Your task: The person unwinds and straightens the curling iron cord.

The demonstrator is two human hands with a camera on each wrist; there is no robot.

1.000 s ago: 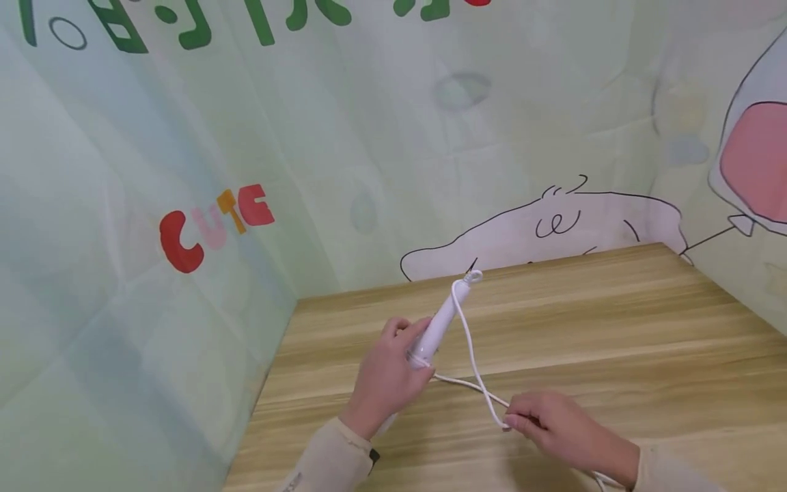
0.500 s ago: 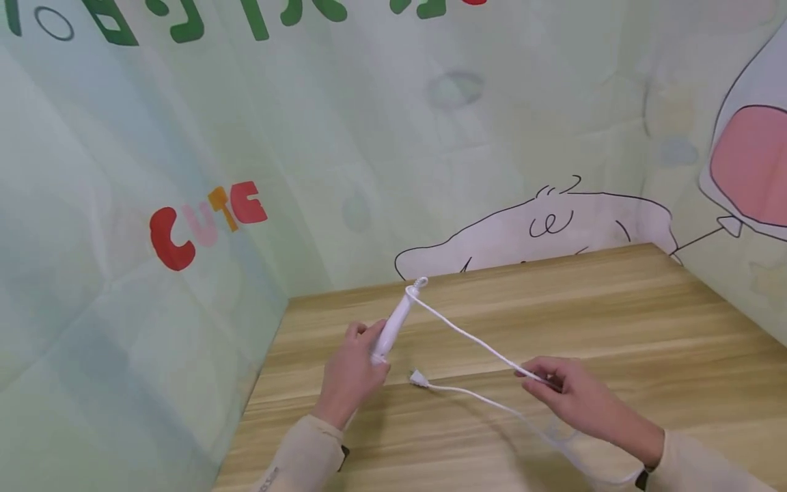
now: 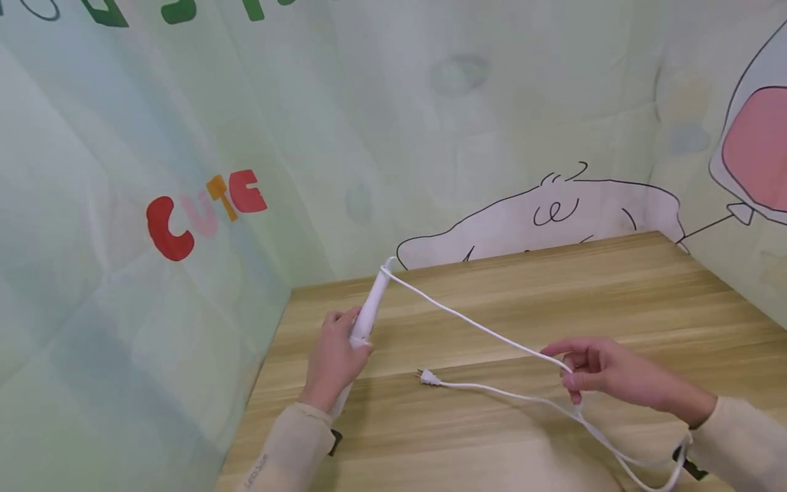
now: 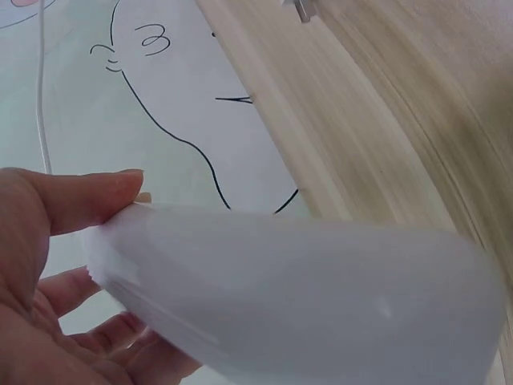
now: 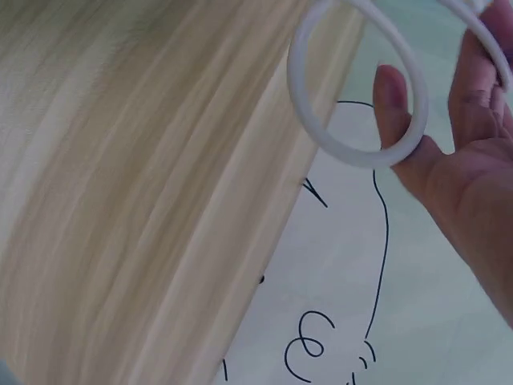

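My left hand (image 3: 332,359) grips a slim white corded appliance (image 3: 374,307), shaped like a hair straightener, and tilts it over the table's left part. Its cord end points up and away. Seen from the left wrist, the smooth white body (image 4: 304,297) fills the lower part, with the thumb on its upper edge. A white cord (image 3: 467,320) runs fairly straight from the appliance's top to my right hand (image 3: 633,376), which pinches it between thumb and fingers. Below that hand the cord hangs in a loop, seen in the right wrist view as a white ring (image 5: 298,72). The two-pin plug (image 3: 429,377) points left.
The wood-grain table (image 3: 492,437) meets a printed fabric backdrop (image 3: 344,137) at its back and sides. Part of the cord loops by the right sleeve (image 3: 738,437) and a dark wrist strap.
The left hand has moved left with the appliance. The right hand has slid right along the cord, drawing it out straighter between the hands. The plug end has come into view.
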